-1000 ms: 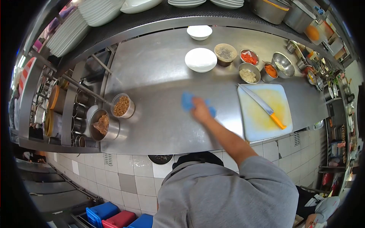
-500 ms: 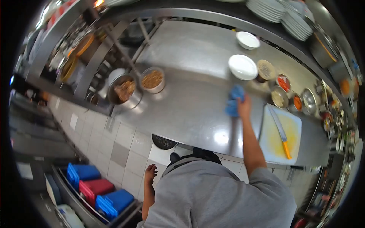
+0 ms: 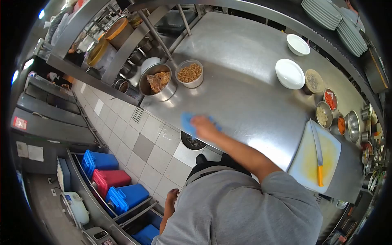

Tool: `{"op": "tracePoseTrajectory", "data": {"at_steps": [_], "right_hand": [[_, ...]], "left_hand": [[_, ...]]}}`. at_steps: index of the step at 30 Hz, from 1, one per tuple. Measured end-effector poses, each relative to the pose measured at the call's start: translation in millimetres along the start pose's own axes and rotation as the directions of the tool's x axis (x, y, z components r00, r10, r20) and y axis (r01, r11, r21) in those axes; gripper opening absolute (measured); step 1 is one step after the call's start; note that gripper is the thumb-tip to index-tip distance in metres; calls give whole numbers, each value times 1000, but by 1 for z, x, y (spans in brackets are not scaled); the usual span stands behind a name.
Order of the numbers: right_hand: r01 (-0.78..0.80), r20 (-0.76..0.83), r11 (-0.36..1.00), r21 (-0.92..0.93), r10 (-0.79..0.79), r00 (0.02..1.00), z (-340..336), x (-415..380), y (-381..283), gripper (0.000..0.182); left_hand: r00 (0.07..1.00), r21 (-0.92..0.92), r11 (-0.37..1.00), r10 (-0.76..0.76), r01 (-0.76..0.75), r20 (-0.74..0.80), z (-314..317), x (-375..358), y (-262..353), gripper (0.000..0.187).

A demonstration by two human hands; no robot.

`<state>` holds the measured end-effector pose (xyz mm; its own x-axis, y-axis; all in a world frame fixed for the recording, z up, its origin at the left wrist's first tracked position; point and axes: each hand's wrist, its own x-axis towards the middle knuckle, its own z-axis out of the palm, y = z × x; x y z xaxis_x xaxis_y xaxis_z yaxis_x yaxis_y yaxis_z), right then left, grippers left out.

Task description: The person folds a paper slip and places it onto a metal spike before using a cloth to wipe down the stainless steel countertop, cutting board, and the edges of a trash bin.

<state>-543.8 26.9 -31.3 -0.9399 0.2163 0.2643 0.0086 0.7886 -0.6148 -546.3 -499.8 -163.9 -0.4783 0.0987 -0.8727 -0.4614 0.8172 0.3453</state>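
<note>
My right hand (image 3: 204, 127) presses a blue cloth (image 3: 188, 124) onto the front edge of the steel table (image 3: 241, 94); both are slightly blurred. Below that edge, a dark round bin (image 3: 192, 141) stands on the floor. My left hand (image 3: 173, 195) hangs low by my side, away from the table, its fingers curled and partly hidden, with nothing visible in it. Beyond the cloth are a steel pot (image 3: 163, 93) with a plastic bag of brown food and a clear tub (image 3: 192, 84) of brown crumbly food.
To the right, a knife (image 3: 317, 143) with a yellow handle lies on a stained white cutting board (image 3: 300, 167). White bowls (image 3: 289, 74) and several small containers line the back right. Blue and red lidded bins (image 3: 112, 181) stand lower left. A shelf with stacked plates (image 3: 322, 14) overhangs the back.
My right hand has swept the blue cloth leftward and toward me, from near the white bowls to the table's front edge. The view has shifted, so the table contents appear farther right.
</note>
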Motion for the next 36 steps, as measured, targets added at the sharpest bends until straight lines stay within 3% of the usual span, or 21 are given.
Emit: {"op": "tracePoseTrajectory", "data": {"at_steps": [1, 2, 3, 5, 8, 9, 10, 12, 15, 16, 18, 21, 22, 24, 25, 27, 28, 30, 31, 34, 36], "right_hand": [[100, -17, 991, 94, -99, 995, 10, -10, -30, 41], [124, 106, 962, 243, -153, 983, 29, -16, -42, 50], [25, 174, 877, 479, -123, 977, 35, -25, -57, 49], [34, 148, 848, 528, -131, 980, 16, -35, -62, 49], [-40, -174, 889, 457, 133, 976, -15, -40, 8, 52], [-232, -227, 848, 477, 374, 899, -36, -40, 37, 56], [-338, -355, 880, 334, 449, 820, -84, -40, 52, 56], [-424, -628, 889, 172, 430, 649, -133, -54, 124, 52], [-595, -751, 804, 7, 397, 528, -207, -75, 190, 56], [-591, -749, 806, 7, 396, 531, -212, -78, 209, 56], [-725, -654, 625, -289, 425, 626, -206, -83, 240, 50], [-731, -698, 626, -272, 395, 598, -187, -45, 215, 40], [-660, -691, 707, -255, 344, 636, -170, -31, 204, 37], [-470, -618, 837, -281, 218, 756, -117, -6, 179, 33], [-352, -608, 889, -292, 112, 786, -103, 7, 125, 32], [-251, -398, 954, -165, 168, 902, -50, 22, 58, 40], [-151, -282, 976, -156, 103, 954, -24, 26, 28, 48], [-51, -76, 996, -75, 45, 996, 7, 27, -35, 54], [6, -1, 999, -53, -6, 1000, 5, 31, -57, 55], [18, 6, 1000, 23, -18, 1000, 1, 44, -35, 54], [-69, -137, 995, -75, 59, 989, -20, 41, 11, 54]], "left_hand": [[996, -52, 996, 80, -78, 43, 1, 1, 17, 36], [988, -23, 987, 157, -157, -16, 6, -12, 38, 37], [970, 8, 973, 231, -231, -76, 15, -31, 69, 39], [962, -96, 960, 254, -263, -100, 25, -26, 93, 39], [958, -187, 941, 269, -283, -98, 29, -36, 108, 39], [958, -182, 940, 278, -287, -76, 32, -40, 111, 39], [965, -181, 948, 252, -261, -71, 31, -38, 107, 39], [972, -196, 953, 219, -233, -86, 26, -19, 72, 38], [996, -105, 994, 26, -35, -88, 7, -30, 49, 34], [996, -109, 993, 24, -34, -90, -1, -37, 43, 34], [979, -133, 983, -148, 130, -136, -15, -48, 32, 32], [971, -211, 968, -171, 133, -169, -28, -51, 31, 31], [970, -203, 969, -175, 139, -168, -29, -48, 33, 31], [983, -212, 975, -99, 64, -155, -27, -35, 50, 31], [985, -205, 977, -86, 54, -151, -23, -29, 65, 31], [992, -140, 989, 22, -39, -125, -15, -15, 98, 33], [993, -125, 991, 33, -48, -118, -15, -6, 112, 33], [970, -34, 972, 230, -233, -83, -18, 12, 135, 35], [968, -35, 970, 238, -241, -76, -22, 17, 146, 35], [929, -100, 928, 346, -359, -129, -43, 20, 178, 38], [923, -129, 919, 353, -373, -155, -60, 11, 179, 37]]}}
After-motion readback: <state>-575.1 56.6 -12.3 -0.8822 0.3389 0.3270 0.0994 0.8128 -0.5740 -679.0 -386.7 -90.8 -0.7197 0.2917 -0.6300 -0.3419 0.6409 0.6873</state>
